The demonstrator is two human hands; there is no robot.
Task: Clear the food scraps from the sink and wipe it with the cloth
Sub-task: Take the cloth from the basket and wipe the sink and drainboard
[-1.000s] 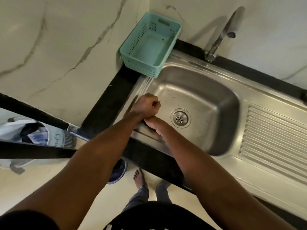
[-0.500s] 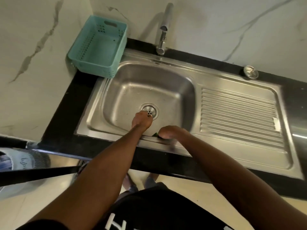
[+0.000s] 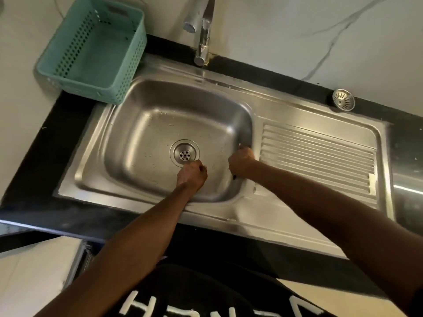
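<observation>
Sink (image 3: 119,143) basin, head view: steel floor around the drain (image 3: 184,153) shows only droplets and faint specks, so scrap clearing looks nearly done. Left hand (image 3: 192,176) hovers by the drain, fingers curled, perhaps pinching a scrap; cannot tell. Right hand (image 3: 242,162) grips something dark, probably the cloth (image 3: 234,177), against the basin's right wall. Wiping seems barely begun.

Faucet (image 3: 202,30) top cut off at 12 o'clock edge. Dark bit under right hand (image 3: 241,164), prob cloth, mostly hidden. Left hand (image 3: 192,176) fingers curled under; contents can't tell.
</observation>
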